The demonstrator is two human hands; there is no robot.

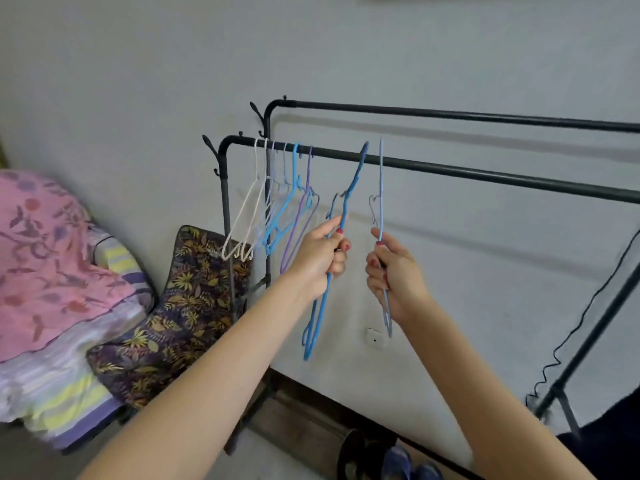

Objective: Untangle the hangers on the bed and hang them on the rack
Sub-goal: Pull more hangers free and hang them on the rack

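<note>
My left hand (320,252) grips a blue hanger (351,188) whose hook reaches up to the near rail of the black rack (485,174). A pale blue hanger (381,188) is held upright in my right hand (394,271), its hook level with that same rail, just to the right. Several hangers (273,202) in white, pale blue, blue and purple hang together at the rail's left end. Whether either held hook sits over the rail I cannot tell.
The rack has a second, higher rail (450,114) behind, close to the grey wall. Folded bedding (52,271) and a leaf-patterned cushion (180,299) are piled at the left. A black cable (588,313) dangles at the right. Shoes (398,462) lie on the floor below.
</note>
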